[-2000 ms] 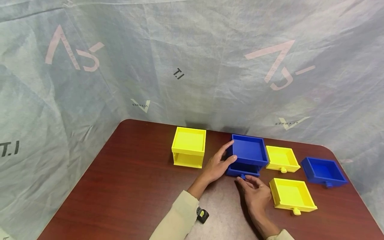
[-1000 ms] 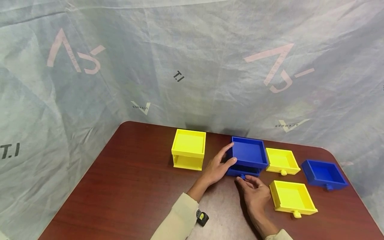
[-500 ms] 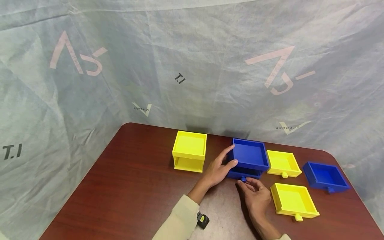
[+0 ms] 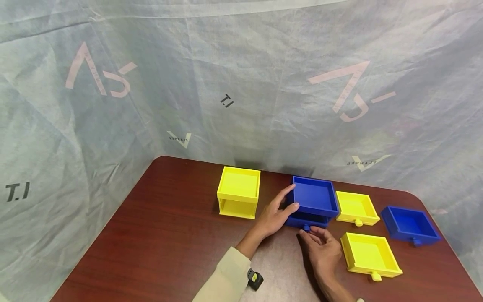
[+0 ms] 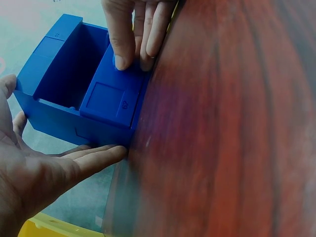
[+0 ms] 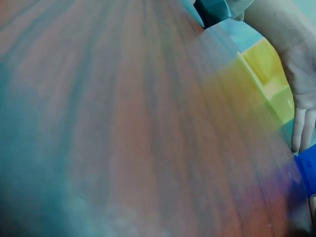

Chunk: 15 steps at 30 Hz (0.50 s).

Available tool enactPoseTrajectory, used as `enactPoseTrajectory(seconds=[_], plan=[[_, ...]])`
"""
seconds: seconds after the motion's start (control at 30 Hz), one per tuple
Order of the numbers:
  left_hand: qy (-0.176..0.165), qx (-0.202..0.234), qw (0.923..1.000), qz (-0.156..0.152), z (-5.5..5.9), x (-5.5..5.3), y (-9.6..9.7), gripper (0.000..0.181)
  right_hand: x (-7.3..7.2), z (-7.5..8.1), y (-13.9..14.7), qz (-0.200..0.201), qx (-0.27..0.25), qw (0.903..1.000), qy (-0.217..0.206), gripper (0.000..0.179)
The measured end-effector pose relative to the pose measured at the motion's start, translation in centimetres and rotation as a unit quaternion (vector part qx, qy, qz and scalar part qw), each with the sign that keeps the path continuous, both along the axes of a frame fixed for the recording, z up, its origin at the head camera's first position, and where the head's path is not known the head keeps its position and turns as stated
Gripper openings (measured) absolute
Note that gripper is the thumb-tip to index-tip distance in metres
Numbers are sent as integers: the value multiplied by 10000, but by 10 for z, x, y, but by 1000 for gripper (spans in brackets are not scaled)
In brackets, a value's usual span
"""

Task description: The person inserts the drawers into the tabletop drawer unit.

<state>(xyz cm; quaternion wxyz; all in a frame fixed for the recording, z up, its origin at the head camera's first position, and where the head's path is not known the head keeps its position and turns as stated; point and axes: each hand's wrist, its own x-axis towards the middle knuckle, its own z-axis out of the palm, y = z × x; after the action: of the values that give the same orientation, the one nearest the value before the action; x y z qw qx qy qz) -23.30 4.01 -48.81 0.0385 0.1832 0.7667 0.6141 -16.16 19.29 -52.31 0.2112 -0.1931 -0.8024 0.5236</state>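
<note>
The blue cabinet (image 4: pixel 315 197) stands on the desk (image 4: pixel 170 235), and its lower drawer (image 5: pixel 111 98) has just slid deeper into it than two seconds ago, looking near flush under the unfilled upper slot, so that bottom level seems, to my eye, all but fitted. Another blue drawer (image 4: pixel 411 224) lies loose, well right of the cabinet. The left hand (image 4: pixel 272 218) rests outstretched fingers against the cabinet's left side, while the right hand (image 4: pixel 325 251), in front of it, pinches the small knob (image 4: pixel 306 228).
</note>
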Motion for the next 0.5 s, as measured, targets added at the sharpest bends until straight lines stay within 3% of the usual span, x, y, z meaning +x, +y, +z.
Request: enactPoseTrajectory(seconds=[0.33,0.5], plan=[[9,-17,10000,10,-1,-1,1,57,9,3,2,88,-319,9994,-139,31],[87,-102,9999,28,2,0,0,57,11,5,4,96,-729,9973,17,35]])
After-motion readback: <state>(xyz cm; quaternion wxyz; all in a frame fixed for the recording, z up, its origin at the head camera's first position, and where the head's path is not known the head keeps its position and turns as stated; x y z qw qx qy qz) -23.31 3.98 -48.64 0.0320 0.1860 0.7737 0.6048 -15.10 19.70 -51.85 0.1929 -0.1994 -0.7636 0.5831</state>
